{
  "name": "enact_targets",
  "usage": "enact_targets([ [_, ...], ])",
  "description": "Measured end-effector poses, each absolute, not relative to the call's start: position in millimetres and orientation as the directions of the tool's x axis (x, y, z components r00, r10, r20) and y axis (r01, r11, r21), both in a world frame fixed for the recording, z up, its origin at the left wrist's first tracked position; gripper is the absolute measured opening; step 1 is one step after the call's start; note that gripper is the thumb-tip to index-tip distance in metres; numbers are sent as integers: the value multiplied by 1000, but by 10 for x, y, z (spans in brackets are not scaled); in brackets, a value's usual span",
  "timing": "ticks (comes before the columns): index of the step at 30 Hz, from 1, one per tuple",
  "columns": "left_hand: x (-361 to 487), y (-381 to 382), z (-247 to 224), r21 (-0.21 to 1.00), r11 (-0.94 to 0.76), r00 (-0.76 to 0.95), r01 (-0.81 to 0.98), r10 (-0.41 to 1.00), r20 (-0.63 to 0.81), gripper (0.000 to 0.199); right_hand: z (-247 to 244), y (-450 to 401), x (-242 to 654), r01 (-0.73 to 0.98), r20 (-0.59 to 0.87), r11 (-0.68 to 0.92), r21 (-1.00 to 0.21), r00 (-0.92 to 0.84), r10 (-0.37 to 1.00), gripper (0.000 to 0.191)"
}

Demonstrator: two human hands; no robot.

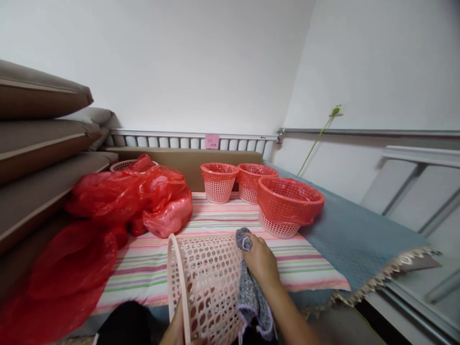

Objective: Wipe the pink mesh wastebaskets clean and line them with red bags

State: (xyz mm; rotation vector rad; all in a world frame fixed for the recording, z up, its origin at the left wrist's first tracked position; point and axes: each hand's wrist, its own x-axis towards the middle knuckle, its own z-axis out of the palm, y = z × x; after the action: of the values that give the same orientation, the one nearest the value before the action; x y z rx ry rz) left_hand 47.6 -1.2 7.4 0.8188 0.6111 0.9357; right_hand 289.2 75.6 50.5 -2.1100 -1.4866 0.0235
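Note:
A pale pink plastic waste basket (212,282) with a lattice wall lies on its side close in front of me, its rim facing left. My left hand (175,323) holds it at the rim, low in the view, with most of the fingers hidden behind the plastic. At the basket's base end, my right hand (260,258) is closed around a grey cloth (253,294) with purple edging. The cloth touches the basket and hangs down below the hand.
Three pink baskets lined with red bags, a small one (219,191), a middle one (246,189) and a near one (283,227), stand on a striped cloth (143,266). Red plastic bags (118,191) heap at left beside stacked cushions (43,139). A radiator (161,140) runs behind.

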Motion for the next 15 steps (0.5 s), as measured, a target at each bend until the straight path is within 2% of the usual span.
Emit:
enact_targets([
  [2, 481, 67, 273, 804, 342, 431, -486, 894, -120, 111, 487, 722, 2834, 873, 290, -228, -430, 373, 881, 42],
  [5, 526, 179, 595, 787, 326, 412, -524, 906, -100, 95, 451, 681, 2839, 872, 291, -209, -443, 361, 886, 44],
  [9, 581, 214, 777, 719, 385, 477, -579, 875, -84, 91, 465, 691, 2940, 807, 279, -176, -564, 387, 879, 45],
  [12, 551, 181, 691, 774, 274, 381, -571, 924, -46, 93, 490, 750, 2894, 753, 327, -78, -654, 374, 868, 48],
  [15, 489, 164, 509, 856, 178, 296, -486, 955, -30, 83, 445, 874, 2739, 689, 358, -5, -725, 382, 852, 57],
])
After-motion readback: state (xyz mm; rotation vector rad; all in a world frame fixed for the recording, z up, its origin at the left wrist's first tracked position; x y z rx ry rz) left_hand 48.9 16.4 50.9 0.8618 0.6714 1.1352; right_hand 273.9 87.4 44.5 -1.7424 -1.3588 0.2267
